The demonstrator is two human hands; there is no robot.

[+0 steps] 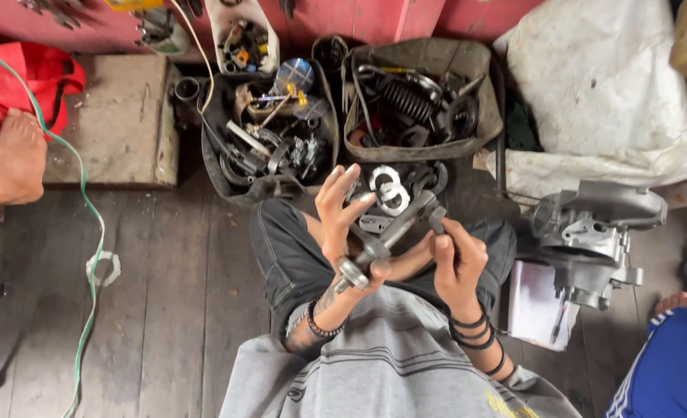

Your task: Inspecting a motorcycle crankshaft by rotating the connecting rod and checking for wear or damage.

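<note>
I sit cross-legged on a wooden floor and hold a grey metal shaft tool [394, 232] with a round socket-like end [353, 273] in front of my lap. The palm and thumb of my left hand [342, 224] support its lower end, while the fingers spread upward. My right hand [458, 259] pinches the shaft's upper end between thumb and fingers. Just beyond the tool, several metal rings and gaskets [390, 190] lie on the floor.
Two dark trays of mixed metal parts, one on the left [270, 147] and one holding springs [421, 97], stand ahead. A grey engine casing [595, 228] sits at right beside a white notepad [533, 302]. Another person's feet [7, 155] are at left; a green cable [88, 232] crosses the floor.
</note>
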